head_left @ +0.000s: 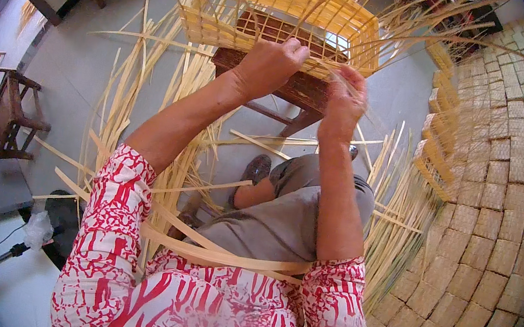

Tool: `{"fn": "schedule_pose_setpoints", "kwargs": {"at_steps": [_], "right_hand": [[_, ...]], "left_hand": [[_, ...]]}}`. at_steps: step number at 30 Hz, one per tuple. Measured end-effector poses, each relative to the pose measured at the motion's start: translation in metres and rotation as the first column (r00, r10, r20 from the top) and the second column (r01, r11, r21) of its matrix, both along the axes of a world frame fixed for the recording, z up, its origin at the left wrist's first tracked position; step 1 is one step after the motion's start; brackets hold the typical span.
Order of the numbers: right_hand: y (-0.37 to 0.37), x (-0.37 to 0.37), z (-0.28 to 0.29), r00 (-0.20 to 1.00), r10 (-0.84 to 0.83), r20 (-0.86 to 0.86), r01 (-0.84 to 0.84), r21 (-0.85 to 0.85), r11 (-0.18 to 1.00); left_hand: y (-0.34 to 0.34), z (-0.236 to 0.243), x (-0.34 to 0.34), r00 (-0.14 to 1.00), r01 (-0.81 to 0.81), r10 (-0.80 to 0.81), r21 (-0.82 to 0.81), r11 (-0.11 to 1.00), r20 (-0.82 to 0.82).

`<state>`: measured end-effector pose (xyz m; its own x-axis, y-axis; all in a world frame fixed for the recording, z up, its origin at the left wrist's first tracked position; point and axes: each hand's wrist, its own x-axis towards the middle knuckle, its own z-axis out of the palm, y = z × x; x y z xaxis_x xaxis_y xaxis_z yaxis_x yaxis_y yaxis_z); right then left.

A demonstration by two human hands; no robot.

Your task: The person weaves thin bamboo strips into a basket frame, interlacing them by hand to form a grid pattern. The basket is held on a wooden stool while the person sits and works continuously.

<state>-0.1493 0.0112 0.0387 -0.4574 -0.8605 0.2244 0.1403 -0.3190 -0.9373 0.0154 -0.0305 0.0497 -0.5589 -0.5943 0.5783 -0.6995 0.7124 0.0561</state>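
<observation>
Our left hand (268, 65) clamps the near rim of the half-woven bamboo basket (282, 7) resting on the dark wooden stool (298, 89), while our right hand (345, 98) pinches a thin bamboo strip (363, 127), which we judge must next be threaded carefully between the uprights.

Red-and-white patterned short sleeves (117, 210), grey trousers (287, 220), dark shoe (256, 168)
</observation>
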Motion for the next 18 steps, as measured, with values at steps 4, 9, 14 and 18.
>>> {"fn": "schedule_pose_setpoints", "kwargs": {"at_steps": [4,9,14,18], "right_hand": [[-0.028,-0.039,-0.003,0.958,-0.102,-0.268,0.077,-0.102,0.992],[-0.039,-0.045,-0.001,0.805,-0.063,-0.59,0.073,-0.006,0.997],[-0.036,-0.041,-0.002,0.962,-0.069,-0.266,0.086,0.054,0.995],[-0.026,-0.054,-0.001,0.757,-0.009,0.653,-0.132,0.167,0.977]], "left_hand": [[-0.005,-0.005,-0.007,0.997,0.011,-0.004,0.077,0.997,-0.082],[-0.011,-0.008,-0.004,0.993,0.014,-0.001,0.101,0.995,-0.121],[-0.008,-0.009,-0.003,0.975,0.04,-0.014,0.115,0.993,-0.223],[-0.012,-0.005,-0.004,0.99,0.03,-0.013,0.121,0.992,-0.138]]}}
